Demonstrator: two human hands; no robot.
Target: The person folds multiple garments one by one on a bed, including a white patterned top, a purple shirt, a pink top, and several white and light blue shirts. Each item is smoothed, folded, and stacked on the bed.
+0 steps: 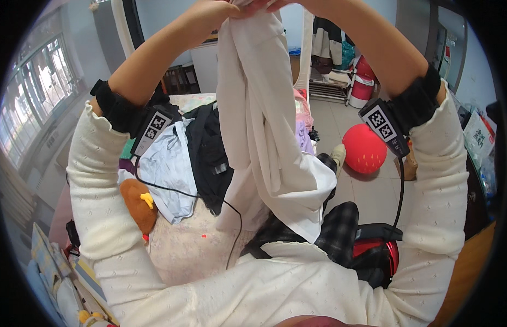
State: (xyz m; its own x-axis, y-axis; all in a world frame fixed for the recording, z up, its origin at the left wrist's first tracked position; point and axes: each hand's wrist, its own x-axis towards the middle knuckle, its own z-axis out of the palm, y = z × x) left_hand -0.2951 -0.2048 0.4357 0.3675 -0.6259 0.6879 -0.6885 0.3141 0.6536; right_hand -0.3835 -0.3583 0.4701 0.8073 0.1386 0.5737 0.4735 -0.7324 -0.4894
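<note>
Your left hand [216,11] and right hand [311,4] raised to top edge of view, close together, fingers gripping, partly cut off. Your left forearm [161,57] and right forearm [381,43] bare toward wrists, slanting up and inward from wide-set, bent elbows.

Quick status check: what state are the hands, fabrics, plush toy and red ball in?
Left hand: raised, holding cloth, partly out of frame
Right hand: same
White cloth: hanging, bunched at top
Black garment: lying rumpled
Pale blue garment: spread, creased
Brown plush toy: lying down
Red ball: on floor
</note>
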